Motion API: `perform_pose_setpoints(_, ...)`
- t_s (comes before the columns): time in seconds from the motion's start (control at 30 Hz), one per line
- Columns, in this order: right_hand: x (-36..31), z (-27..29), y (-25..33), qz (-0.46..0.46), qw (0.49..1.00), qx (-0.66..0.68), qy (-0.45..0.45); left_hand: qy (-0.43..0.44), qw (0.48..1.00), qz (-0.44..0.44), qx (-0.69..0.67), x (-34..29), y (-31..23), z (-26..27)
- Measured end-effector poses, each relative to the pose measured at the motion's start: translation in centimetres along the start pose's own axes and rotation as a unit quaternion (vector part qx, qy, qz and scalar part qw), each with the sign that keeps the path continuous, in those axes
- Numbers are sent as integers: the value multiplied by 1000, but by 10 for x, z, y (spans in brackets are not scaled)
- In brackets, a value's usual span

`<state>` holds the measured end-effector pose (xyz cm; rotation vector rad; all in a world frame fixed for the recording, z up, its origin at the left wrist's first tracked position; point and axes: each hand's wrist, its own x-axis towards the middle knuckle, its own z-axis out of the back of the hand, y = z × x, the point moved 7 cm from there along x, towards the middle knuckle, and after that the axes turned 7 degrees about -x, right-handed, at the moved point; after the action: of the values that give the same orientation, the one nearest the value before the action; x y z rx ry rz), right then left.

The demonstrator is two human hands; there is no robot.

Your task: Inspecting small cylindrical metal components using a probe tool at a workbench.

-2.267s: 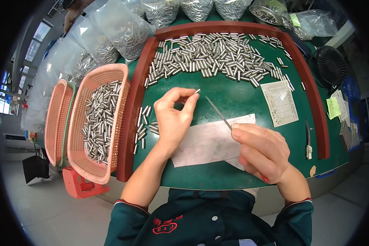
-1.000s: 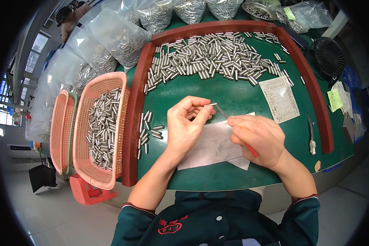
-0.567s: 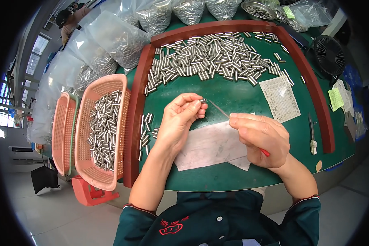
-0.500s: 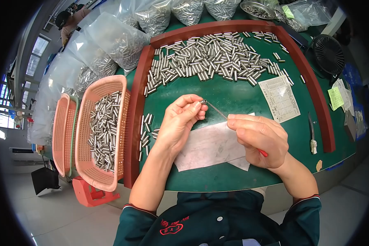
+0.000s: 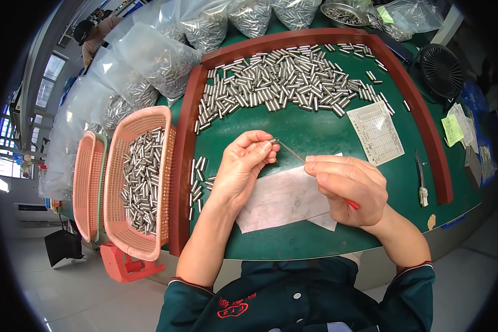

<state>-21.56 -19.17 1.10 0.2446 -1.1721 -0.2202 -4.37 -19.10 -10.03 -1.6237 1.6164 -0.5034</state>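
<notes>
Pinched in the fingertips of my left hand (image 5: 242,166) is a small shiny metal cylinder (image 5: 274,141), mostly covered by the thumb and index finger. My right hand (image 5: 353,188) grips a thin metal rod tool (image 5: 293,152); its red end (image 5: 352,204) sticks out below the palm. The rod slants up to the left, and its tip meets the cylinder's end; whether it goes inside cannot be made out. Beneath both hands lies a stained whitish cloth (image 5: 282,202) on the green tabletop (image 5: 310,130). Beyond them spreads a pile of similar metal cylinders (image 5: 293,80).
A raised dark red wooden border (image 5: 183,166) frames the work area. Left of it stand pink baskets, one holding cylinders (image 5: 144,182). Bags of cylinders (image 5: 205,25) line the back. To the right are a printed sheet (image 5: 376,133), a slim tool (image 5: 420,177) and a black fan (image 5: 441,69).
The view has shifted very slightly. Both hands keep their grips, with the rod tip still at the cylinder and the right hand a touch further left.
</notes>
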Motion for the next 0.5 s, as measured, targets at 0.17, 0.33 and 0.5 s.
perform_pose_setpoints(0.17, -1, -4, -1, 10, 999, 6, 30, 1, 1000, -12, 18, -1, -2, -2)
perform_pose_setpoints(0.33, -3, -6, -7, 2, 1000, 1, 13, -5, 998, -26, 57, -3, -3, -6)
perform_pose_setpoints(0.5, 0, 1, -9, -21, 999, -19, -24, -20, 989, -65, 132, -4, -6, -12)
